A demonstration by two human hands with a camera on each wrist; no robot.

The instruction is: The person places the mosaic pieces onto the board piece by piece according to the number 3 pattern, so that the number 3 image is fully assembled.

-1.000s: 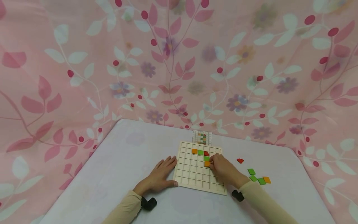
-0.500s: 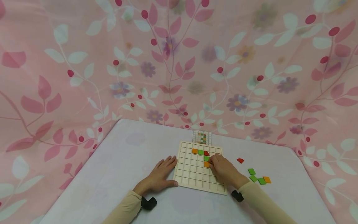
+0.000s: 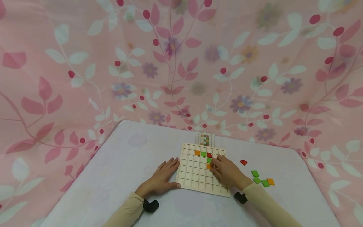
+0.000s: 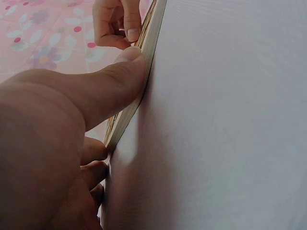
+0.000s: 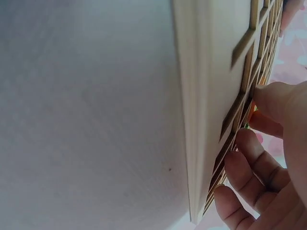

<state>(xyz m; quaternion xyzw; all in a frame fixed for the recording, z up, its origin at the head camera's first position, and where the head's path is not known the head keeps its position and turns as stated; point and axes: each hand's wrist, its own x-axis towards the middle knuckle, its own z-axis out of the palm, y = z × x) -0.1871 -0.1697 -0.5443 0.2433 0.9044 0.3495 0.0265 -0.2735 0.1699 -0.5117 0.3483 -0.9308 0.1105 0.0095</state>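
A: Nearest first. Left hand?
B: Left hand (image 3: 161, 180) flat, fingers straight, slightly spread; fingertips and thumb touch the board (image 3: 195, 176) along its left edge, thumb by the near corner.
A: Right hand?
B: Right hand (image 3: 229, 172) has its fingers bent, thumb and index at the front orange tile (image 3: 208, 166), in a cell of the board. Pinching or merely touching: can't tell.
A: Boards?
B: One, gridded, flat on the worktop (image 3: 187, 211).
A: Loose pieces, right of it?
B: Five. Three green tiles (image 3: 256, 180), one loose orange tile (image 3: 270, 182); farther off, one loose red quarter-round (image 3: 243, 162).
A: On the board?
B: Five. Front orange tile, green tile (image 3: 209, 160) beyond, then one row: red quarter-round (image 3: 209, 155), second green tile (image 3: 203, 154), far orange tile (image 3: 197, 153).
A: Beyond?
B: One pattern card (image 3: 204, 139), then floral cloth (image 3: 170, 94).
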